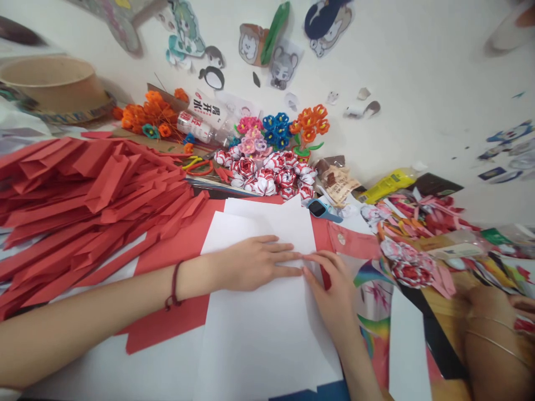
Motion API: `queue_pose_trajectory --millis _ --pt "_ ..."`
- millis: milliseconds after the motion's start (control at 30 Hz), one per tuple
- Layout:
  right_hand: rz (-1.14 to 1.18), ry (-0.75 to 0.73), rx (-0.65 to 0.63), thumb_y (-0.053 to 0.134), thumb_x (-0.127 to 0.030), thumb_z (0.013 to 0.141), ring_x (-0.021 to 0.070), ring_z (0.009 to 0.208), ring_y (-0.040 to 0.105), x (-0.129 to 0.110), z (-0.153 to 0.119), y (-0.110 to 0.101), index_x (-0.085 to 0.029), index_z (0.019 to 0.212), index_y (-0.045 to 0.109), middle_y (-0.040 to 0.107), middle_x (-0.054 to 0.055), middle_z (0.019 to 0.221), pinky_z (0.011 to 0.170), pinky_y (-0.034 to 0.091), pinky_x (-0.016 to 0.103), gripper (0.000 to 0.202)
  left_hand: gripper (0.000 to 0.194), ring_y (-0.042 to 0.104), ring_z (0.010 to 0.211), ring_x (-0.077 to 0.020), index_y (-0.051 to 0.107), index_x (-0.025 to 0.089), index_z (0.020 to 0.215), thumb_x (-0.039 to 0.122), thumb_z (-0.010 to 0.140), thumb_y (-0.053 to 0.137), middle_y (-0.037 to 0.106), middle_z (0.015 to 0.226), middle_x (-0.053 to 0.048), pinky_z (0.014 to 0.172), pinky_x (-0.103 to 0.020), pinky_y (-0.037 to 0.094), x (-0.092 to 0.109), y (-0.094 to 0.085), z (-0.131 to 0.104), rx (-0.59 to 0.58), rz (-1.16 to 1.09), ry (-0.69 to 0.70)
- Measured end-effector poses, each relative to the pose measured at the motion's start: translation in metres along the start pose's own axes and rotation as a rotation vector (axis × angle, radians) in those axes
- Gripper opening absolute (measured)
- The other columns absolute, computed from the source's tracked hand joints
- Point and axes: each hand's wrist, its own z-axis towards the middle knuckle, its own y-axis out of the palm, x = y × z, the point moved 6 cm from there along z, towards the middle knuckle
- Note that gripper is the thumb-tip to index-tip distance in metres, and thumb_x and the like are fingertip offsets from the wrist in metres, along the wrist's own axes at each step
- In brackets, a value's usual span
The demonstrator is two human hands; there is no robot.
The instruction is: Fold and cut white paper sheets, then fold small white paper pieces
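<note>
Plain white rectangular paper sheets [267, 340] are stacked partly over flat red paper [167, 328], right of the heaped, folded red paper strips [96, 189]. The stack is covered by the left hand [246, 264], laid flat, fingers slightly apart, nothing clamped; the right hand [336, 284] is placed at its right edge, thumb and index tips close, but whether paper is pinched cannot be told.

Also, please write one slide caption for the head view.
Left hand resting on white paper, right hand at its edge, red paper strips heaped at left.
</note>
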Motion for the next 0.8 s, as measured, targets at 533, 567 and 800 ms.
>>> queue_pose_trajectory --millis 533,567,800 --pt "0.011 -0.001 -0.011 0.063 -0.037 0.088 0.0254 0.109 0.053 0.005 0.003 0.004 -0.027 0.106 0.068 0.056 0.006 0.112 0.098 0.039 0.042 0.021 0.04 0.042 0.136 -0.0218 0.053 0.021 0.136 0.021 0.099 0.039 0.054 0.142 -0.008 0.112 -0.042 0.032 0.025 -0.016 -0.002 0.058 0.386 -0.011" --pt "0.011 0.004 -0.013 0.062 -0.036 0.088 0.0254 0.109 0.053 0.005 0.003 0.004 -0.027 0.106 0.068 0.056 0.006 0.112 0.098 0.039 0.043 0.021 0.04 0.042 0.135 -0.0224 0.054 0.02 0.136 0.021 0.098 0.041 0.055 0.14 -0.008 0.112 -0.042 0.032 0.029 -0.018 -0.003 0.052 0.422 -0.021" --pt "0.025 0.011 -0.012 0.061 -0.037 0.087 0.0256 0.108 0.053 0.002 0.003 0.004 -0.027 0.103 0.069 0.056 0.006 0.11 0.098 0.039 0.043 0.02 0.034 0.038 0.136 -0.0264 0.067 0.02 0.122 0.023 0.091 0.052 0.054 0.137 -0.008 0.114 -0.044 0.032 0.047 -0.021 -0.02 -0.064 0.555 -0.111"
